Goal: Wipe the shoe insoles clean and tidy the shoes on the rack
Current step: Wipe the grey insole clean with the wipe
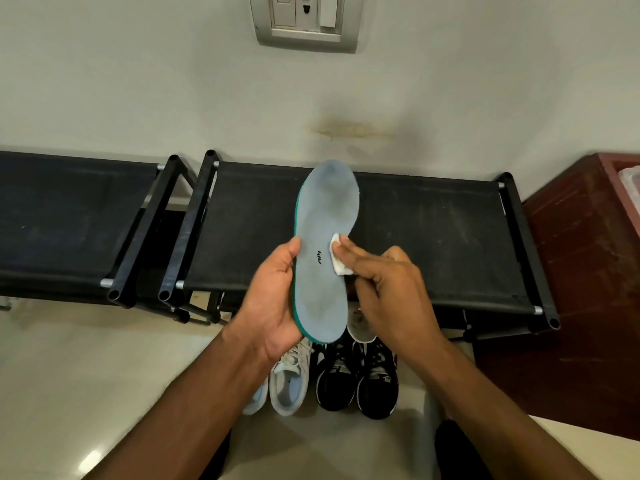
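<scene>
A pale blue insole (325,216) with a green edge stands upright above the black shoe rack (433,237). My left hand (273,299) grips its heel end, thumb on the left rim. My right hand (384,289) pinches a small white wipe (339,259) and presses it on the insole's right side near the middle. On the floor below lie a pair of white sneakers (289,379) and a pair of black sneakers (360,379). Another light insole (360,323) shows partly behind my right wrist.
A second black rack (69,220) stands to the left. A dark red cabinet (581,289) is against the wall at the right. A switch plate (306,20) is on the wall above. The floor is pale tile (86,375).
</scene>
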